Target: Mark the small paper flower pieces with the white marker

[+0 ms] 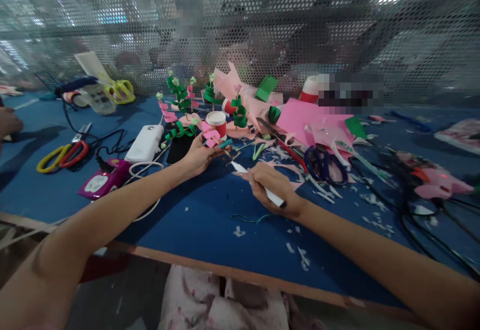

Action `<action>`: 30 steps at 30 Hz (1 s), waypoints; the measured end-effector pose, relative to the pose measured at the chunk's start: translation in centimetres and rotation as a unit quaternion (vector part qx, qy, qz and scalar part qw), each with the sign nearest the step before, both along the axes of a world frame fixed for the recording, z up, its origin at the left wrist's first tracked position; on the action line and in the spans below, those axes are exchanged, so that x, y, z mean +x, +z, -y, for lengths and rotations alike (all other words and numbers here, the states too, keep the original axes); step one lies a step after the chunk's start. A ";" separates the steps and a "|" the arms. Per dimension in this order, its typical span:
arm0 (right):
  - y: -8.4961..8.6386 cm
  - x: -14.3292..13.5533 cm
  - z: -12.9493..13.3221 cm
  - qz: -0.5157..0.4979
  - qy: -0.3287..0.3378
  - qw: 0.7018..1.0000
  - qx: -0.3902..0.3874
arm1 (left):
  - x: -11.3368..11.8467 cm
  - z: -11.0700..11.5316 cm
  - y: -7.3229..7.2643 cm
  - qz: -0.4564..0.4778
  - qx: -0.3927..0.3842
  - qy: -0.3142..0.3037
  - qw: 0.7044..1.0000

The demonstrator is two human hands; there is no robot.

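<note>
Blue table (210, 225), left hand (197, 156) gripping pink spiral (210, 136)

Both bare arms were stretched forward from the lower corners of the view, the forearms converging toward the middle. The left hand (198, 156) was held palm-inward, its fingers curled closed in a pinch near the thumb, the wrist kept nearly straight. The right hand (270, 188) was set lower and nearer, knuckles turned upward, fingers folded shut in a writing-style grip, the wrist bent slightly inward. The two hands were kept near each other but not touching.
</note>
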State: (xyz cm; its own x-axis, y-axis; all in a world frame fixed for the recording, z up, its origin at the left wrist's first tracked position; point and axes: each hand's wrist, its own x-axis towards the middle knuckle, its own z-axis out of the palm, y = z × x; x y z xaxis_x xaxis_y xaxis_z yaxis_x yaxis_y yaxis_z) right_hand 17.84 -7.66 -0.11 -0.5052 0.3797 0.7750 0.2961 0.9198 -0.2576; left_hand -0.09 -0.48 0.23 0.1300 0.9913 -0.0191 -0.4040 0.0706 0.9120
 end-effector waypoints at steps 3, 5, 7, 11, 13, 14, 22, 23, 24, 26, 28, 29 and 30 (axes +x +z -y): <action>0.0 0.0 0.0 -0.022 -0.019 1.000 -0.004 | 0.0 0.0 0.0 0.002 0.007 -0.007 1.000; 0.1 0.0 0.1 -0.010 -0.007 1.000 -0.004 | 0.0 0.0 0.0 0.002 0.007 -0.014 1.000; 0.2 0.0 0.2 0.008 0.009 1.000 -0.004 | 0.0 0.0 0.1 0.008 0.001 -0.025 1.000; 0.0 0.1 0.1 -0.042 -0.009 0.999 0.003 | 0.1 0.1 0.4 0.022 -0.022 -0.051 0.998; -0.1 0.1 0.1 -0.053 -0.020 0.998 0.008 | 0.1 0.1 0.5 0.023 -0.035 -0.052 0.998; -0.1 0.1 0.1 -0.052 -0.026 0.998 0.009 | 0.1 0.1 0.5 0.024 -0.041 -0.048 0.998; 0.3 -0.1 0.2 0.004 -0.003 1.000 -0.009 | 0.2 0.1 0.5 0.029 -0.058 -0.022 0.998; 0.3 -0.1 0.2 0.000 -0.006 1.000 -0.008 | 0.2 0.1 0.5 0.027 -0.060 -0.020 0.998; 0.3 -0.1 0.2 -0.010 -0.018 1.000 -0.005 | 0.2 0.1 0.5 0.024 -0.063 -0.019 0.998; 0.3 -0.1 0.2 -0.034 -0.049 0.998 0.002 | 0.2 0.2 0.6 0.018 -0.061 -0.018 0.998; 0.4 -0.1 0.2 -0.023 -0.044 0.999 -0.001 | 0.2 0.3 0.7 0.009 -0.049 -0.014 0.999; 0.3 -0.2 0.2 -0.011 -0.029 1.000 -0.006 | 0.3 0.3 0.8 0.005 -0.042 -0.009 0.999; 0.3 -0.2 0.2 -0.003 -0.017 1.000 -0.010 | 0.3 0.4 0.9 0.002 -0.038 -0.003 0.999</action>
State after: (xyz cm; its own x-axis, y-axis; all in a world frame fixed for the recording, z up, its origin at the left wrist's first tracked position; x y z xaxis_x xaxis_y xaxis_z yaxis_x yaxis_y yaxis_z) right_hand 17.66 -7.83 0.22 -0.4868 0.4119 0.7703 0.3262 0.9038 -0.2771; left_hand 0.23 -0.84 1.10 0.1353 0.9864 -0.0934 -0.4064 0.1412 0.9027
